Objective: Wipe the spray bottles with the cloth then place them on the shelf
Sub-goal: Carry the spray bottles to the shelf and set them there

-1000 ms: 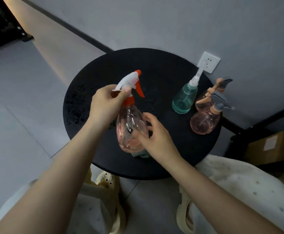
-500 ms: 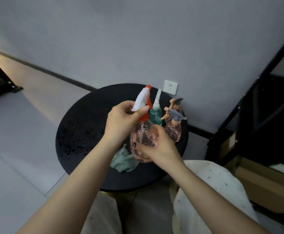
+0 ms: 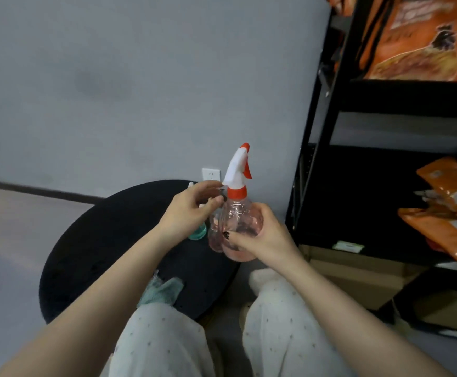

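Holding: the right hand (image 3: 265, 235) gripped the round belly of a clear pink plastic spray bottle with a white-and-orange trigger head (image 3: 235, 213), fingers curled round it and the thumb pressed across its front.
Bottle position: it stood upright in the air above the right edge of the round black table (image 3: 107, 240), its nozzle pointing up.
Left hand (image 3: 192, 208): it was just left of the bottle's orange collar, fingers bent with the tips close to the neck; whether they pinched the trigger or only touched it could not be told.
Cloth: a crumpled pale green cloth (image 3: 162, 292) lay on the near edge of the table, partly behind the left forearm.
Other bottle: a teal plastic bottle (image 3: 198, 232) stood on the table behind the left hand, mostly hidden.
Shelf: a black metal shelf unit (image 3: 319, 131) stood right of the table, with orange printed bags (image 3: 423, 39) on its upper level and more orange packets (image 3: 450, 213) lower down.
Wall: a white socket plate (image 3: 211, 174) sat on the grey wall behind the table.
Lap: knees in white dotted trousers (image 3: 276, 322) showed below the table.
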Motion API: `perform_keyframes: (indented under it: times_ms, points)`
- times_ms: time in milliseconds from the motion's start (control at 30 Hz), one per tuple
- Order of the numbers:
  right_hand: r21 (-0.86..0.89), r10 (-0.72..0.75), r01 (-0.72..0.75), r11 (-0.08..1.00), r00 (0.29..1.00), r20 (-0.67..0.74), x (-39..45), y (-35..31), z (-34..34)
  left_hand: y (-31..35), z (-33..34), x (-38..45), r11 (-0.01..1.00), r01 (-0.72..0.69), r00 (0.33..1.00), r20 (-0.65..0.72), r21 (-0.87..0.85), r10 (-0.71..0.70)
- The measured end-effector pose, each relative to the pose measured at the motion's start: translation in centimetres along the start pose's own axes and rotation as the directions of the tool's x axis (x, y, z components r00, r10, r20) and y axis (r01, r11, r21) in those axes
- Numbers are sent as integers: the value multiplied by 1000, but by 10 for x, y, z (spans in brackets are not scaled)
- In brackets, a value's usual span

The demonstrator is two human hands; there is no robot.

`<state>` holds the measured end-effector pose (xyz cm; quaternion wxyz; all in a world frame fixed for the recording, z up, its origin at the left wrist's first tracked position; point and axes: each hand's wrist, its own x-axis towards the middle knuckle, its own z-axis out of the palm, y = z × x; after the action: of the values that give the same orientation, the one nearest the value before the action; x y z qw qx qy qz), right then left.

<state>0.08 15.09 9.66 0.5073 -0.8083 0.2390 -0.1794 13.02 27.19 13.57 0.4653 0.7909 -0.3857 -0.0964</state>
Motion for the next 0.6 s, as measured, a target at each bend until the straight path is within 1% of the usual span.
perform_keyframes:
  times_ms: [100,333,467,600]
  points:
    - [-8,-16,15,1000,998,-63,-7,-7,-28,18,14,7,993,-85,995,66,79,80]
    - [-55,-3,-7,998,984,-178,-18,-9,-90,56,51,32,958,-250,952,218,138,216]
    - [-52,23,-37,998,971,-239,-20,1,-127,77,82,45,933,-319,922,280,167,266]
    - [-81,50,-75,994,962,-269,-13,21,-163,88,117,60,921,-331,915,306,203,261]
